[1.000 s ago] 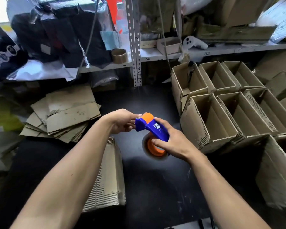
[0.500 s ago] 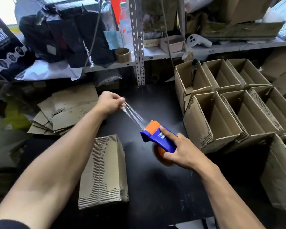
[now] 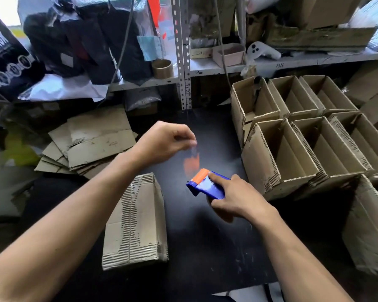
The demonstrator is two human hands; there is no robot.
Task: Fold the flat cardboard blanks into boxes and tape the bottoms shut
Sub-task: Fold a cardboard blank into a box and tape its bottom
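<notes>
Right hand point(image 3: 238, 198) gripping the blue tape dispenser point(image 3: 207, 185) above the black table point(image 3: 205, 247). Left hand point(image 3: 164, 141) raised, fingers point(image 3: 189, 136) pinched on clear tape point(image 3: 193, 152). Folded box point(image 3: 136, 221) lying flat below left forearm; open boxes point(image 3: 292, 149) at right.

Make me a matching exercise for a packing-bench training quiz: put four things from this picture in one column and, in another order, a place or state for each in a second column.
Things:
1. blue and orange plastic tape dispenser
2. closed brown cardboard box
3. pile of flat brown cardboard blanks
4. open-topped brown cardboard boxes

Places or states:
A. lying on the black tabletop below the left forearm
B. standing in rows at the right
C. gripped in the right hand
D. stacked at the left, under the metal shelf

Pairs: 1-C, 2-A, 3-D, 4-B.
</notes>
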